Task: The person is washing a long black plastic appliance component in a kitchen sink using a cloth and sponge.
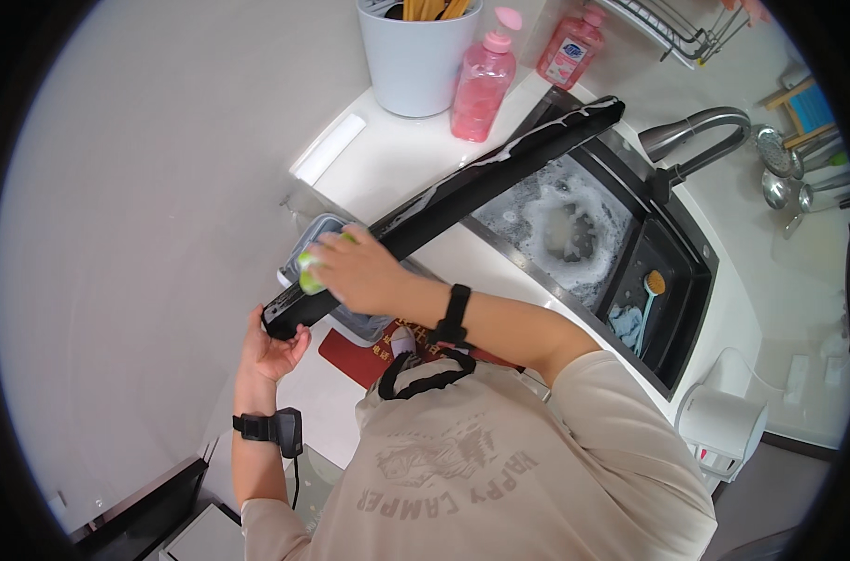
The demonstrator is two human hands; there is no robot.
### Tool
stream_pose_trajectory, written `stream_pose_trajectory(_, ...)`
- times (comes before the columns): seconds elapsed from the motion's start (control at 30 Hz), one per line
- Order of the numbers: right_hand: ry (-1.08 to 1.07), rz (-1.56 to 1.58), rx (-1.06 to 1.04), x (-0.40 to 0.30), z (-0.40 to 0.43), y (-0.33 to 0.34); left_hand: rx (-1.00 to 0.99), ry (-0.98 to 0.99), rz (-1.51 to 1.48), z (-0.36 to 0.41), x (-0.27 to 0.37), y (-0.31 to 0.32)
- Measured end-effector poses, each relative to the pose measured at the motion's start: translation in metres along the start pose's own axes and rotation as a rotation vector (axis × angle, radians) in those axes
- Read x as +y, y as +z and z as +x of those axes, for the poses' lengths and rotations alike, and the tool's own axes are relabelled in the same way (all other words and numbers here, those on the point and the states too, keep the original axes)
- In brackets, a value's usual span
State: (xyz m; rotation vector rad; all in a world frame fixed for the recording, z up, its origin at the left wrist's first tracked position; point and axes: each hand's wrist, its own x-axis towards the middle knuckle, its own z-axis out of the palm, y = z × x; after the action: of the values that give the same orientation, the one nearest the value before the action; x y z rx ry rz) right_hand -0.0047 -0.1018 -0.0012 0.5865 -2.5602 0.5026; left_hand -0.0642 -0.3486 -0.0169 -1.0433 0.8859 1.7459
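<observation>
A long black trough-like panel [467, 193] slants across the view, with white suds streaked along its upper side. Its far end reaches over the sink [645, 210] near the faucet. My left hand [274, 354] grips the near end from below, thumb and fingers on opposite sides. In my right hand [365, 277] is a green-and-white sponge [311, 270], pressed against the panel a little way up from that end. The hand is slightly blurred, and my fingers cover part of the sponge. Cloudy, foamy water [572, 228] lies in the main basin.
Beyond the panel stand a white utensil bucket [418, 66], a pink pump bottle [484, 91] and a pink soap bottle [572, 49]. A brush [652, 287] and a bluish cloth [624, 322] lie in the side basin. Below my right hand is a lined bin [362, 322]. A white kettle [723, 421] stands right.
</observation>
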Motion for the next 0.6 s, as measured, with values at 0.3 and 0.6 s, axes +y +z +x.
stream_pose_trajectory(0.3, 0.340, -0.304, -0.061, 0.135, -0.083, -0.092, 0.050, -0.043, 0.018, -0.009, -0.002, 0.016)
stream_pose_trajectory(0.6, 0.471, -0.347, 0.076, 0.254, -0.149, -0.150, 0.085, -0.009, 0.112, -0.012, -0.005, 0.020)
